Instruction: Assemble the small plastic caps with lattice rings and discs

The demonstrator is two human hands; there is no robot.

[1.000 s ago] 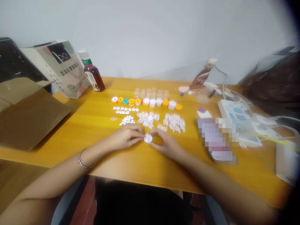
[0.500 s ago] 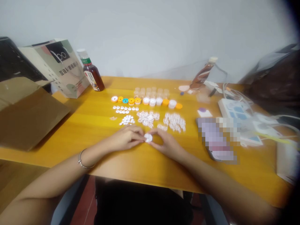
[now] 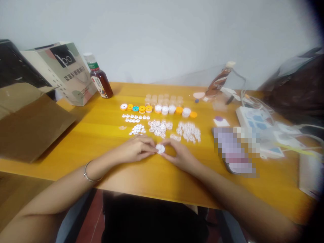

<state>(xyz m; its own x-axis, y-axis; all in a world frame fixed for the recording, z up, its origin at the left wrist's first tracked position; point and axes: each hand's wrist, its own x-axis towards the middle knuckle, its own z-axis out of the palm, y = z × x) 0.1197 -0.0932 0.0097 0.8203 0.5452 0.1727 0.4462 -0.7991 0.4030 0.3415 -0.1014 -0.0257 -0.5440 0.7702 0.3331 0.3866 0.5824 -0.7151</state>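
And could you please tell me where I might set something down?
Bare tabletop lies between the cardboard box and left hand, between right hand and phone, and between hands and near edge. Crowded: just beyond the hands, with white pieces and round caps.

Just below mid-frame, I see the left hand (image 3: 138, 148) and right hand (image 3: 181, 156) pinching a small white disc (image 3: 161, 149); above it on my feed, clustered white pieces (image 3: 160, 128), round caps (image 3: 142, 109); upper left, a bottle (image 3: 101, 83).
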